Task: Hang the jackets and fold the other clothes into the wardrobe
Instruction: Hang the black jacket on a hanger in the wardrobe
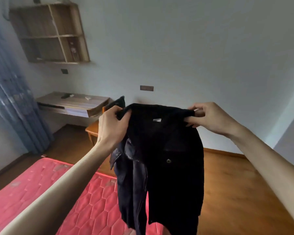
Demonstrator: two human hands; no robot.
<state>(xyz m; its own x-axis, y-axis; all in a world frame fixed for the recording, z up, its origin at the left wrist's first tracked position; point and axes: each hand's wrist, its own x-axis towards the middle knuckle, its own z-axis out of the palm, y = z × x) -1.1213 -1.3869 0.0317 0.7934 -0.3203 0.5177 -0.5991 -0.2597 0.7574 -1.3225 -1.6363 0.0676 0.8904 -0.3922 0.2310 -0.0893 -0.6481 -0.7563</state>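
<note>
Hands hold one dark jacket point(161, 150) up in the air, over the near right corner of the red mattress point(41, 187) and the wooden floor point(236, 184). The left hand point(113, 126) has its fingers curled around the left end of the top edge, and the right hand point(209, 116) pinches the right end between thumb and fingers. The jacket hangs down freely between them, with a small white label and a button visible (its dark fabric hides most other details).

I judge that the task is at an early step for this garment: it is lifted and spread by the shoulders, but no hanger is in sight and it is not yet hung. The wardrobe does not appear in this view, so I cannot tell what is already inside it. Other clothes to fold are also not visible here, except one dark cloth point(118, 103) on the chair point(92, 128) at the far wall, near the desk point(73, 104); what kind of garment it is I cannot tell.
</note>
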